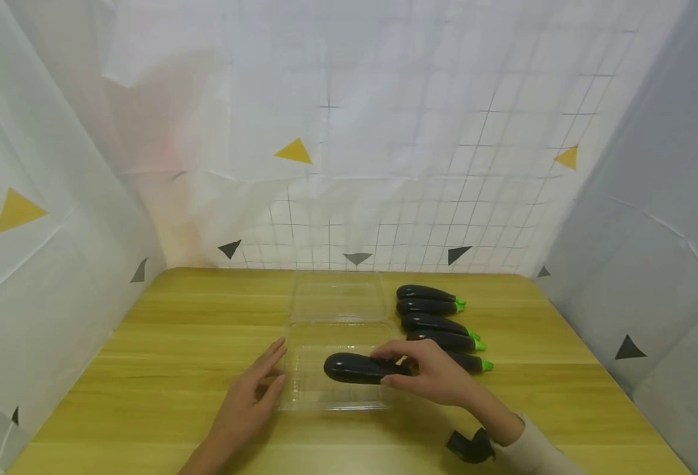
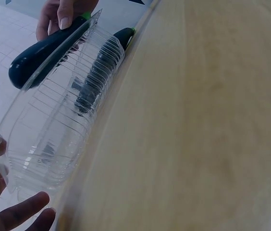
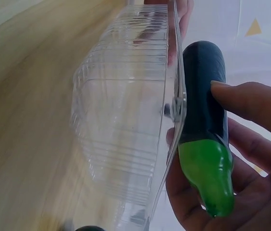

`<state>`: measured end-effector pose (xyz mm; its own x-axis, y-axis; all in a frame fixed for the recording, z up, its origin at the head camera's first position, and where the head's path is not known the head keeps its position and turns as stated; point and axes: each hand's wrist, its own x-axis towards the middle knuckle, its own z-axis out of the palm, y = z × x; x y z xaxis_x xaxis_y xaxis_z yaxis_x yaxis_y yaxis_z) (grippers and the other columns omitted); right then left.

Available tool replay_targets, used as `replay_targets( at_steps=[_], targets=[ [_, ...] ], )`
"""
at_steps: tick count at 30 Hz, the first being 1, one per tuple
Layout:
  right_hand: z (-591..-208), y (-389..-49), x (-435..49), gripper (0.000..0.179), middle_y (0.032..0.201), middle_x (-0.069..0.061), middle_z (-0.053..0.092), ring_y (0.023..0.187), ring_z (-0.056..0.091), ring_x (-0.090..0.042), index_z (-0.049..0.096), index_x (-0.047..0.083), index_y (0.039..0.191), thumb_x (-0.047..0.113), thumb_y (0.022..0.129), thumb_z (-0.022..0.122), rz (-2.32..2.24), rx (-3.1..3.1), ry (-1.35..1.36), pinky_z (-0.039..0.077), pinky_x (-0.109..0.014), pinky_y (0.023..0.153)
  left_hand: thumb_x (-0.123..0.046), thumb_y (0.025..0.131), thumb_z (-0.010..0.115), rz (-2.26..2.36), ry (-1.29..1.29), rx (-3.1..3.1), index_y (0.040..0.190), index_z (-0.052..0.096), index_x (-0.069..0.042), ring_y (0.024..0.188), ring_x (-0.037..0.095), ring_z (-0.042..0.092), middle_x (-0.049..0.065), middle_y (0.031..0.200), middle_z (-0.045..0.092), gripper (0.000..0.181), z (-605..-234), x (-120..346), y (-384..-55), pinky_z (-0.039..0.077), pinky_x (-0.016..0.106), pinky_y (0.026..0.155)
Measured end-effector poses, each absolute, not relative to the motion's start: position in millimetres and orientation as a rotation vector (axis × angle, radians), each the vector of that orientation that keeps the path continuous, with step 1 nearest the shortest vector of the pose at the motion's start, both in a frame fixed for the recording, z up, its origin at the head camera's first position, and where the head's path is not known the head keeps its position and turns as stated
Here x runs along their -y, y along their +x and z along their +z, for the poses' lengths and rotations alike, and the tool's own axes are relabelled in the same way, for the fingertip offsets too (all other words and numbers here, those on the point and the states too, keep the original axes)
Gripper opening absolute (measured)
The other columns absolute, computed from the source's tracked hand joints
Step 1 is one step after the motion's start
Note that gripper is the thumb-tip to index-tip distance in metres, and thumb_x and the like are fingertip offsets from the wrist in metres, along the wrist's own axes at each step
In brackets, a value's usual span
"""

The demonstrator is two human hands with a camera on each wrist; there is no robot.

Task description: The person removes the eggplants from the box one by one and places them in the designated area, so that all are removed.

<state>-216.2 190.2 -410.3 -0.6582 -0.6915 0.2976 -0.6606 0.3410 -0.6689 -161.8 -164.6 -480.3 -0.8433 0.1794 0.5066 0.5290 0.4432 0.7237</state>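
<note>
A dark purple eggplant [image 1: 357, 368] with a green stem end [image 3: 207, 168] is pinched between the thumb and fingers of my right hand [image 1: 435, 371]. It lies crosswise above the base of a clear plastic clamshell box [image 1: 307, 396], whose lid [image 1: 337, 300] is folded back flat. In the left wrist view, the held eggplant [image 2: 44, 57] shows just above the box rim [image 2: 15, 108]. My left hand [image 1: 248, 396] is at the left side of the box, fingers extended and fingertips right at its edge.
Several more eggplants [image 1: 435, 323] lie in a column right of the box, green ends pointing right. A black strap-like object [image 1: 470, 446] shows by the right wrist. The wooden table [image 1: 194, 323] is bounded by white sheeted walls [image 1: 384, 132] at the back and sides.
</note>
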Motion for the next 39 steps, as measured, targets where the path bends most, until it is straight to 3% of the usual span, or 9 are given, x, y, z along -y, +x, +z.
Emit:
replay_targets(
  at_steps=[20,39],
  targets=[
    [-411,-211,-213,0.035,0.121,0.001,0.073,0.104,0.07,-0.018,0.07,0.014,0.131,0.023,0.097,0.077,-1.303,-2.536,-1.303,0.062,-0.037,0.08,-0.004,0.103,0.064,-1.317,-0.625,2.341,0.153,0.051,-0.005,0.11,0.032,0.069,0.015,0.159,0.043,0.051,-481,166,-163,0.06,0.034,0.084],
    [-408,-211,-241,0.037,0.123,-0.003,0.072,0.102,0.071,-0.019,0.07,0.014,0.131,0.015,0.096,0.078,-1.355,-2.523,-1.255,0.062,-0.036,0.077,-0.003,0.102,0.065,-1.33,-0.567,2.379,0.153,0.052,-0.008,0.111,0.03,0.068,0.01,0.16,0.044,0.053,-482,168,-163,0.061,0.033,0.083]
  ],
)
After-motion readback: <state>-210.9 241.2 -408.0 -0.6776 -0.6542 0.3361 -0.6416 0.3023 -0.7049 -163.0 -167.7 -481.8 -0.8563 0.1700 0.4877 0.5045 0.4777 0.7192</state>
